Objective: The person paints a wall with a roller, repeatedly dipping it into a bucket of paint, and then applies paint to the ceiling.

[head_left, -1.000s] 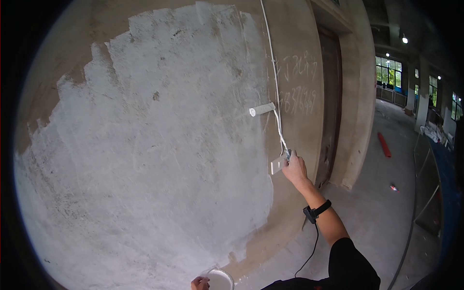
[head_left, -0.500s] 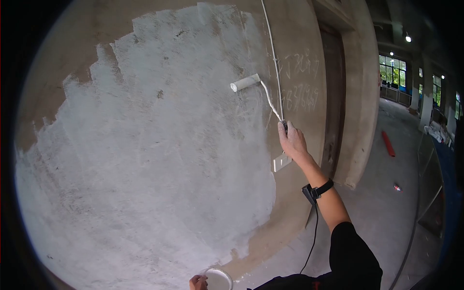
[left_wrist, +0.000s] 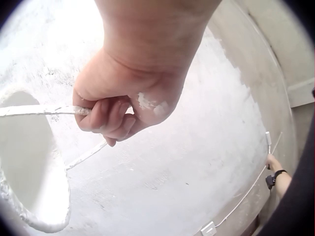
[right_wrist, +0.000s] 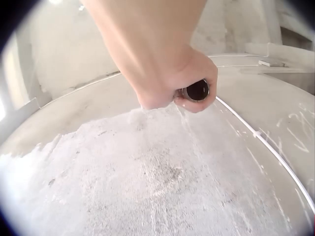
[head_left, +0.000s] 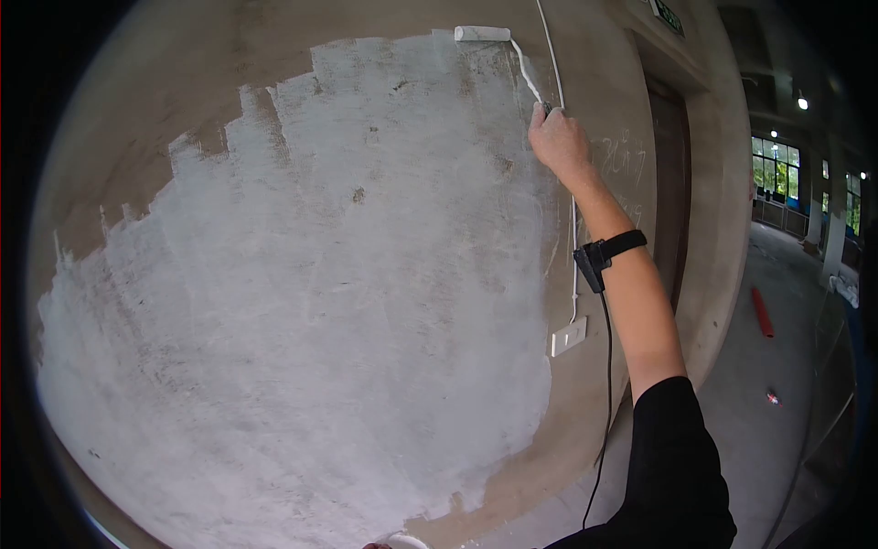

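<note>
My right hand (head_left: 560, 142) grips the handle of a paint roller (head_left: 482, 34), raised high with the arm stretched out. The roller's white sleeve lies at the top edge of the white-coated area of the wall (head_left: 366, 274). In the right wrist view the fingers wrap round the dark handle end (right_wrist: 198, 91); the roller head is hidden behind the hand. My left hand (left_wrist: 123, 101) has its fingers curled round the wire handle of a white bucket (left_wrist: 61, 206), and dried white paint marks its palm. At the bottom of the head view only a sliver of that hand and the bucket rim shows.
A white cable (head_left: 556, 55) runs down the wall to a white switch plate (head_left: 569, 338). To the right stands a doorway (head_left: 668, 174) with chalk writing beside it. A red tube (head_left: 762, 312) lies on the floor. A black cord (head_left: 608, 393) hangs from my right wrist camera.
My right hand has carried the roller up the wall, from beside the switch plate to the top edge of the white area. The head view has tilted up, leaving less of the bucket visible.
</note>
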Available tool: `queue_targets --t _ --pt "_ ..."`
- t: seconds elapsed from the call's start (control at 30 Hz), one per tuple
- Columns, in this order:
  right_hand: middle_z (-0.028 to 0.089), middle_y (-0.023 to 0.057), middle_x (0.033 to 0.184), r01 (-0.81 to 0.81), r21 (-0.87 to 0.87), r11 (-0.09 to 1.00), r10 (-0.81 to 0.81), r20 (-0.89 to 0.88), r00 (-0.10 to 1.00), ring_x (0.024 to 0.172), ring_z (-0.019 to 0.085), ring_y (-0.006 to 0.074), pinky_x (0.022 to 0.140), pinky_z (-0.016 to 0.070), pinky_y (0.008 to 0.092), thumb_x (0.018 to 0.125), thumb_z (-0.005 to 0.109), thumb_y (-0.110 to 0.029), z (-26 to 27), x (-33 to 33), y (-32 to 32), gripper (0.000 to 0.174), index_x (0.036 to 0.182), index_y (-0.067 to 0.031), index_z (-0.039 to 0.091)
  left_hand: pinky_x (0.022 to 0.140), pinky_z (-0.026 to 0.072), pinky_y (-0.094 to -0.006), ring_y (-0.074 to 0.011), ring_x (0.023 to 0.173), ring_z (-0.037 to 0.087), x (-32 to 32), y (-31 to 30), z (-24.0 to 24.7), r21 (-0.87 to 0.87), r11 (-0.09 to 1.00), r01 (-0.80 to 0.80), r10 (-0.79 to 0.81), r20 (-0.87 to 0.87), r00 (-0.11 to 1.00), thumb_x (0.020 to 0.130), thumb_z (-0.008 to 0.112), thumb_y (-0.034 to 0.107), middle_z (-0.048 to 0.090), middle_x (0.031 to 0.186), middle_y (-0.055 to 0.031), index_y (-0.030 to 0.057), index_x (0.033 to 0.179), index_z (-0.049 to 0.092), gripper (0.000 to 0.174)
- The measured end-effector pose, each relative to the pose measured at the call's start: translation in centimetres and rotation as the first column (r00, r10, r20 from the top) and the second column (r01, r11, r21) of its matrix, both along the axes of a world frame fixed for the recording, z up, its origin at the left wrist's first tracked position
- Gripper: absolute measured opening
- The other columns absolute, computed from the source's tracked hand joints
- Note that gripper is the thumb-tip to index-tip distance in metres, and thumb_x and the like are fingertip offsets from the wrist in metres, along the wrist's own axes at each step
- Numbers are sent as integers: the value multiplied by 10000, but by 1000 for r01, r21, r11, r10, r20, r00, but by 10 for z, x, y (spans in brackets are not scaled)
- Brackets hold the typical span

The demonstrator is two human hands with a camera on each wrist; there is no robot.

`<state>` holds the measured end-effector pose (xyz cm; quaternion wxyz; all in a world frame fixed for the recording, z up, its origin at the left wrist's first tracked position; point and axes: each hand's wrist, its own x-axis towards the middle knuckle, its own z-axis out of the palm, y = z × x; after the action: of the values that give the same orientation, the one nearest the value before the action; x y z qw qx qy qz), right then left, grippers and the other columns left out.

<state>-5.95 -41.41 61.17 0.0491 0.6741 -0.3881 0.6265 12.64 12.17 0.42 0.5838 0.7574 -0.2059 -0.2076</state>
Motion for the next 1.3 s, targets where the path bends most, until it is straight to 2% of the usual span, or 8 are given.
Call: queue_targets --t 0.23,0.53,0.63,0.7,1.07,1.17,1.2,1.3 --pt "650 361 936 4 -22 1000 -4 -25 1000 928 657 485 845 530 503 996 384 -404 -26 5 -4 585 1020 136 608 428 349 -253 -103 499 436 -12 0 22 75 997 -15 16 -12 1000 855 504 213 522 643 -18 1 974 654 286" --pt "631 344 749 41 61 997 -32 -133 991 765 661 491 674 546 531 1017 395 -390 -182 -23 22 528 930 102 567 420 349 -256 -99 472 421 5 -3 -2 60 998 6 -4 -31 999 865 474 173 496 598 -2 -5 981 651 277" --pt "627 321 709 35 177 983 1 -201 980 723 656 487 641 542 531 1019 395 -388 -231 -32 37 501 902 77 542 416 346 -259 -109 463 416 1 -10 5 10 999 35 -35 -5 999 879 479 206 491 589 -3 5 997 652 290" --pt "624 299 677 62 215 975 -12 -228 974 687 650 485 611 537 527 1019 403 -380 -268 -34 42 467 900 56 520 402 368 -268 -114 452 468 -10 -22 43 149 985 -89 113 -160 981 874 572 150 514 583 -30 -15 820 629 183" --pt "627 279 666 82 428 900 78 -343 936 669 663 449 586 546 503 1011 435 -352 -459 -58 86 408 901 35 508 409 285 -237 -55 460 362 -33 -33 71 136 990 -47 78 -235 969 920 564 162 429 574 34 9 836 596 178" --pt "635 275 673 105 519 848 120 -382 916 675 668 447 583 554 489 1011 433 -352 -510 -65 105 408 908 35 508 424 329 -244 -72 464 432 -32 -31 63 172 985 -25 62 -214 975 918 565 204 486 586 4 -3 843 616 226" --pt "636 273 674 113 539 835 138 -404 904 676 669 444 583 555 491 1011 432 -356 -528 -68 111 407 912 33 507 410 278 -234 -51 459 352 -36 -33 66 161 986 -33 66 -207 976 926 563 163 419 573 38 11 841 594 177" --pt "643 268 685 146 579 802 167 -452 876 680 674 438 592 557 494 1012 422 -373 -578 -74 121 414 922 23 502 411 276 -232 -47 458 351 -39 -35 69 167 986 -27 64 -222 973 930 560 164 418 573 41 12 846 592 176"
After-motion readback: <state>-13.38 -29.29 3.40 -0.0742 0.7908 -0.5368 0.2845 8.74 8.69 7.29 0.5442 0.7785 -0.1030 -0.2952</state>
